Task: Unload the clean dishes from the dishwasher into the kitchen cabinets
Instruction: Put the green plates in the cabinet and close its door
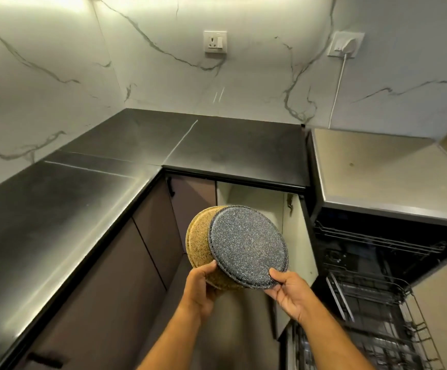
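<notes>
No brand, label or writing can be read on anything here. The person holds two round speckled plates upright and overlapping in front of an open cabinet (254,198) under the counter: the left hand (199,285) grips the lower edge of the tan plate (198,244), and the right hand (290,289) pinches the lower rim of the grey plate (247,243), thumb on its face and fingers behind. The grey plate stands in front of the tan one, hiding most of it. The black counter (89,188) runs in an L around the corner, its surface glossy and catching light. Behind it rises a white marble-look wall (243,84) with grey veins, bearing a socket (215,41) and, further right, a plug (345,44) with a white cord hanging down. At right the dishwasher (377,252) stands open, its wire racks (369,292) pulled out.
</notes>
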